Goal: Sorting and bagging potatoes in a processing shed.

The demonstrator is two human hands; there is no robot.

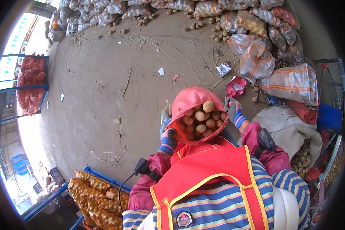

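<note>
A red woven sack (pixel 189 99) stands before me with its mouth open towards me. Inside it are several round tan items that look like walnuts (pixel 200 116), one sitting high near the far rim. My left hand (pixel 170 137), in a dark glove with a striped cuff, grips the near left side of the rim. At the right side of the rim, my right hand (pixel 231 108), gloved the same way, holds the edge with bent fingers. The sack's lower part is hidden behind its mouth and my body.
Filled translucent sacks (pixel 207 9) are piled along the far wall, with loose round items (pixel 143 20) beside them. Straw and scraps litter the floor (pixel 97 74). A crumpled pink wrapper (pixel 236 86) lies beyond my right hand. Netted sacks (pixel 103 201) rest on a blue frame at lower left.
</note>
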